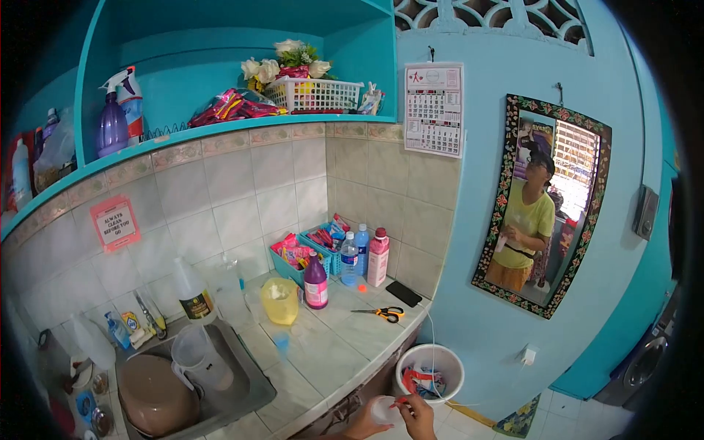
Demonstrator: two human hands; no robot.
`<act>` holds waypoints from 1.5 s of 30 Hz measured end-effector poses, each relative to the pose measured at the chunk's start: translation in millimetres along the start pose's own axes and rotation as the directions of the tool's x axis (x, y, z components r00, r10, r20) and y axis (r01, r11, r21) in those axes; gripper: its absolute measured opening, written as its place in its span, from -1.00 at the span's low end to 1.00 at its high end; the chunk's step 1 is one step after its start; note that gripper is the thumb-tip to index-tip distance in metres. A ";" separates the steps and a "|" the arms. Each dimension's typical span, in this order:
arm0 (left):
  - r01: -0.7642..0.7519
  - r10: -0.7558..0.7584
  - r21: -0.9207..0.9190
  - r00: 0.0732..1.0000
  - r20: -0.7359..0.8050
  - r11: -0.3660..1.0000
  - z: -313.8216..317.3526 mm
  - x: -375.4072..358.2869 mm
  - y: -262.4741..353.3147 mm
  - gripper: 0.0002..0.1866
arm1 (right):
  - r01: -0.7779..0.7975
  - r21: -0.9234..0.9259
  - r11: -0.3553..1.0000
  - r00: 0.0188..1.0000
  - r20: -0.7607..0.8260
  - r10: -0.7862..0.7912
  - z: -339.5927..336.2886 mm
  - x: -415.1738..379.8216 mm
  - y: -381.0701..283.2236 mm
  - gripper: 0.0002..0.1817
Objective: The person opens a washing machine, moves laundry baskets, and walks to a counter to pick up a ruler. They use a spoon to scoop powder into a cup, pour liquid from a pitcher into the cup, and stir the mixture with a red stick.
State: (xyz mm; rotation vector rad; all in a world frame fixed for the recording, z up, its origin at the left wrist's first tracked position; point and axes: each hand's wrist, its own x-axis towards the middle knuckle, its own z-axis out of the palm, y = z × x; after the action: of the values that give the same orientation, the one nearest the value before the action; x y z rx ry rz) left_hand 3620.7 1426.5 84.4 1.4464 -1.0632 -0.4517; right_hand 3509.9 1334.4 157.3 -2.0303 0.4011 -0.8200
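Observation:
At the bottom centre, my left hand (362, 423) is wrapped round a small whitish, translucent container (384, 411). Just to its right, my right hand (416, 416) pinches a small red item (398, 402) at the container's edge; its exact shape is too small to tell. Both hands are in front of the tiled counter (323, 359), near a white bucket (430, 355) with colourful wrappers inside. Orange-handled scissors (390, 314) and a black phone (403, 293) lie near the counter's right end.
A sink (253, 381) holds a brown basin (158, 396) and a clear pitcher (202, 359). On the counter are a yellow container (280, 301), a purple bottle (316, 282), a pink bottle (378, 258) and blue baskets (292, 271). A mirror (539, 198) showing a person hangs at right.

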 end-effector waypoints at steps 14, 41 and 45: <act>0.020 -0.025 0.102 0.999 0.046 0.995 143.9 -15.5 38.0 -0.15 | -0.004 -0.006 1.000 0.996 -0.091 0.004 -143.7 -56.0 22.0 -0.82; -0.162 0.242 -0.180 0.631 0.737 0.970 355.3 50.2 56.4 -0.14 | -0.524 -0.193 0.829 0.660 -0.707 0.253 -285.0 -163.7 71.0 -0.86; 0.029 0.242 -0.292 0.484 0.841 0.956 398.8 66.1 48.9 -0.15 | -0.556 0.011 0.831 0.529 -0.767 0.364 -301.7 -165.6 73.7 -0.87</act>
State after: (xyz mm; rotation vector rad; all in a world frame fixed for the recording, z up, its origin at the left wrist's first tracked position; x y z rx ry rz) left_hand 3320.3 1152.1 70.2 0.8270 -1.8065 -1.2903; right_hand 3184.9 1199.6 148.1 -1.5437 1.5230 -1.2750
